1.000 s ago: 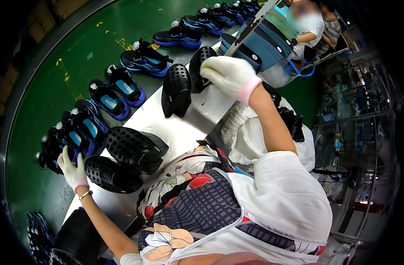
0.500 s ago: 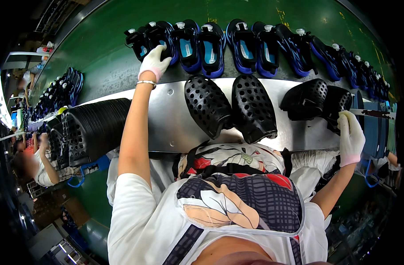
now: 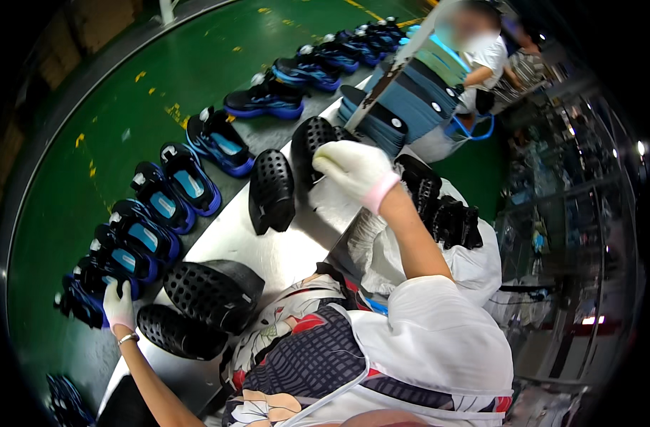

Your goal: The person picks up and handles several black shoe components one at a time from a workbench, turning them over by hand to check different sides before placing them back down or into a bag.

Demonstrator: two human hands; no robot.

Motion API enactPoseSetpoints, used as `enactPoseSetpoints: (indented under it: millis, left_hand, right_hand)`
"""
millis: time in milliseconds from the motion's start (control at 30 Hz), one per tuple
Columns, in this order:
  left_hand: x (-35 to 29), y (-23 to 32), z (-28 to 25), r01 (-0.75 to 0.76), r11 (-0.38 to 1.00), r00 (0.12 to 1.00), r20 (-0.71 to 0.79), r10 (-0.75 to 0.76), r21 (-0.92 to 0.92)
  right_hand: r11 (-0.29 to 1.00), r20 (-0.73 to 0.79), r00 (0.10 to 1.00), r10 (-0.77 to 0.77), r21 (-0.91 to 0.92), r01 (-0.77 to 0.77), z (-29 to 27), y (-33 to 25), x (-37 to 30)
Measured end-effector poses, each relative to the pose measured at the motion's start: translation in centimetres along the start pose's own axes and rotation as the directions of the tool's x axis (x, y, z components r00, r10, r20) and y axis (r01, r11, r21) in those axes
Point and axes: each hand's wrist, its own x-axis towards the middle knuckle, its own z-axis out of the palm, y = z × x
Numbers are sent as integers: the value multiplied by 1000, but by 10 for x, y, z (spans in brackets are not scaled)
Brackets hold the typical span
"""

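Right hand (image 3: 357,169) bunches its fingers against a black shell (image 3: 311,141) near the post (image 3: 390,80); whether it grips that shell, I cannot tell. Left hand (image 3: 119,309), fingers parted, is at a dark shoe (image 3: 103,277) toward the lower end of the row; a firm hold does not show either.

Crowding looks like the main risk. The shoes touch or nearly touch, so dragging one sideways could tip or turn its neighbour. A swing of the right hand leftward could knock the second shell (image 3: 272,186), while lifting the other way might bump the post. The large shell (image 3: 210,292) lies close by the body — a brush from the clothing could push it out of place.

For room, bare metal of the counter (image 3: 304,245) shows between the upper and lower shells. Its near edge runs beside the white sack (image 3: 474,277); beyond the shoes, the green surface (image 3: 69,192) spreads wide.
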Motion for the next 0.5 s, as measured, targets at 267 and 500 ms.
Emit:
enactPoseSetpoints:
  millis: [267, 500]
  left_hand:
    - [33, 9, 35, 3, 999, 1000, 11, -3, -37]
    - [27, 22, 6, -8, 998, 984, 175, 19, -62]
  right_hand:
    - [997, -34, 999, -8, -79, 6, -8, -15, -2]
    - [998, -65, 998, -14, -64, 10, -19, -16, -19]
